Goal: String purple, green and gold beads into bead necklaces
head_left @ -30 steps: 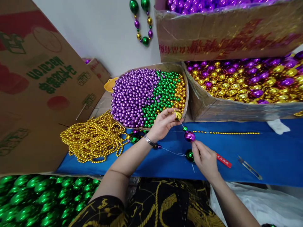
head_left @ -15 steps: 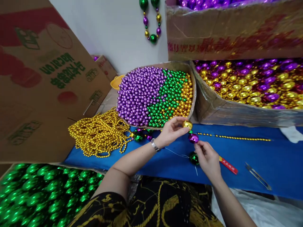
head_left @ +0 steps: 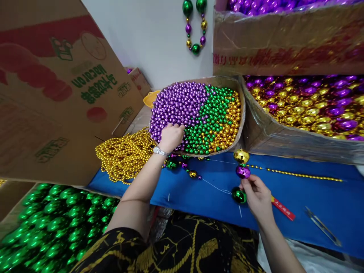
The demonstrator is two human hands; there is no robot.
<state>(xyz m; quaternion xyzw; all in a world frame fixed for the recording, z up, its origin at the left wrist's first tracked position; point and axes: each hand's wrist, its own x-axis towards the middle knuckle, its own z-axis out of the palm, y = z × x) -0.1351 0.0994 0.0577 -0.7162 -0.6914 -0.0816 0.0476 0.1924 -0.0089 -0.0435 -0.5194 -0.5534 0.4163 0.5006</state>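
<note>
left hand (head_left: 170, 137) grip buried in purple beads (head_left: 178, 108) at 11 o'clock, closure hidden | right hand (head_left: 257, 197) grip pinching bead strand (head_left: 241, 171) | beads light, slick; likely best held by the thread

Both forearms bare, no sleeves past the elbow. Left hand (head_left: 170, 137) has a slim silver metal link bracelet (head_left: 159, 151) at the wrist. Right hand (head_left: 257, 197) bare: no ring or band visible. Torso and lap covered by a black garment with gold print (head_left: 182, 246), rope-like swirls and chain motifs, short sleeve edge showing at the left upper arm.
</note>
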